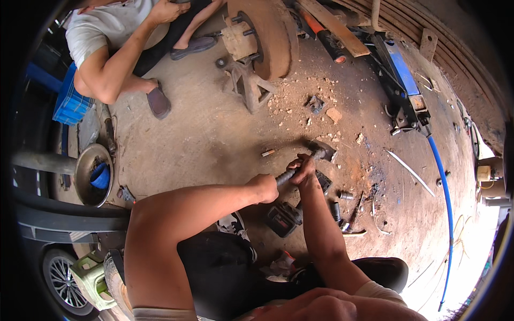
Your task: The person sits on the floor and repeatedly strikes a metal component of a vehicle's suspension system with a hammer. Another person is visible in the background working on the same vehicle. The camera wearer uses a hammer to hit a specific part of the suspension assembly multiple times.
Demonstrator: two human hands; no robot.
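Both of my hands are closed around the dark ribbed handle of a hammer (pixel 285 177), held low over the concrete floor. My left hand (pixel 263 188) wraps the handle's near end. Further along, my right hand (pixel 304 169) grips close to the head. The dark metal head (pixel 324 150) points away from me; its exact shape is hard to make out. Just below my hands lies a cordless power tool (pixel 284 218) with a black battery, partly hidden by my right forearm. Dark sockets (pixel 345 196) lie to the right of that forearm.
Ahead stand a wheel hub (pixel 239 40) with a rusty drum (pixel 276 37) and a jack stand (pixel 250 88). Rubble (pixel 333 114) is scattered nearby. A blue-handled floor jack (pixel 404 72) lies right. Another person (pixel 115 40) sits far left, above a metal bowl (pixel 85 179).
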